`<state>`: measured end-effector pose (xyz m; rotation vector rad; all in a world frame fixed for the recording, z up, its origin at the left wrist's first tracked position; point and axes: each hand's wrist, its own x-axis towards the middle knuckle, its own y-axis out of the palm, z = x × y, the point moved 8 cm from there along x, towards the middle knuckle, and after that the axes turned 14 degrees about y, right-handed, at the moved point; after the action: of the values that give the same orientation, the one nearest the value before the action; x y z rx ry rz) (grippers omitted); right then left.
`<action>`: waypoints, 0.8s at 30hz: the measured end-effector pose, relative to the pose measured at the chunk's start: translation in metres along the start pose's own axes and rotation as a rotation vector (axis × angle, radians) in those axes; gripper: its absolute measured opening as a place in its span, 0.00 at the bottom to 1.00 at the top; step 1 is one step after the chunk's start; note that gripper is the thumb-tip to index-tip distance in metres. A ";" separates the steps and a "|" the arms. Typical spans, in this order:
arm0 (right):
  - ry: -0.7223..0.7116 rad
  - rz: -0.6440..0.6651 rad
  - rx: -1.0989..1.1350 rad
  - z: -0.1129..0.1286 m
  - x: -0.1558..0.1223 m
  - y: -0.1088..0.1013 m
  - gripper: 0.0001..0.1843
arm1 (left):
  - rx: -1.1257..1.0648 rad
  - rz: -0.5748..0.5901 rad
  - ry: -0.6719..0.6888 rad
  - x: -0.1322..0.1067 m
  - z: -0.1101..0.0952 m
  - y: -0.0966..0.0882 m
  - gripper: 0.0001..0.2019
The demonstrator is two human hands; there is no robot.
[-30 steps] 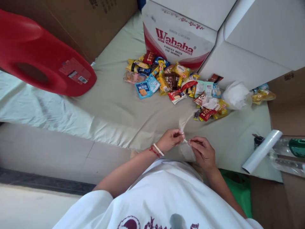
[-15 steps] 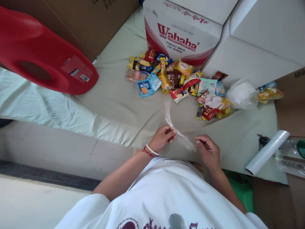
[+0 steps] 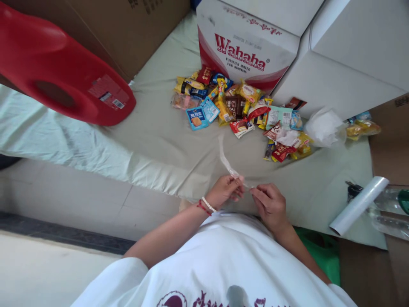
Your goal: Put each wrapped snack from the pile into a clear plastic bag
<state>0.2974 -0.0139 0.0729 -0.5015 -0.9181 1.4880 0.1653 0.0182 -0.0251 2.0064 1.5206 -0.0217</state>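
A thin, clear plastic strip (image 3: pixel 226 162) runs up and away from my hands over the cloth. My left hand (image 3: pixel 227 190), with a white bead bracelet and a red cord at the wrist, pinches the strip near its middle. Close on its right, my right hand (image 3: pixel 269 204) has its thumb and fingers closed on the strip's near end. Only a short stretch shows between the two hands. Beyond them lies a pile of small wrapped snacks (image 3: pixel 236 106), with a blue snack packet (image 3: pixel 197 118) at its left front.
A red jug (image 3: pixel 105 96) lies at the left. Behind the snacks stands a white Wahaha carton (image 3: pixel 243 51). Crumpled clear plastic (image 3: pixel 326 128) sits right of the pile. A roll of clear film (image 3: pixel 359 207) and plastic bottles (image 3: pixel 391 200) are at the right edge of the cloth.
My right hand has moved left and closed on the strip's near end, beside my left hand. My left hand has shifted slightly right and down.
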 end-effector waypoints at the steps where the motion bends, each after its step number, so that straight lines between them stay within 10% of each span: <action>1: -0.030 0.026 -0.005 0.004 -0.001 0.003 0.14 | -0.002 0.021 0.002 -0.001 0.003 0.004 0.28; 9: 0.427 0.114 0.242 -0.039 0.020 0.010 0.20 | 0.118 0.081 0.185 0.000 -0.004 0.008 0.16; 15: 0.866 0.072 0.552 -0.098 0.019 0.027 0.20 | -0.010 -0.140 0.078 -0.020 -0.001 -0.036 0.18; 24: 0.729 0.159 0.439 -0.083 0.005 0.021 0.18 | -0.014 -0.309 0.028 -0.012 -0.009 -0.058 0.19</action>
<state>0.3476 0.0127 0.0086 -0.7266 0.0205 1.4311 0.1076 0.0206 -0.0396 1.7501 1.8295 -0.1080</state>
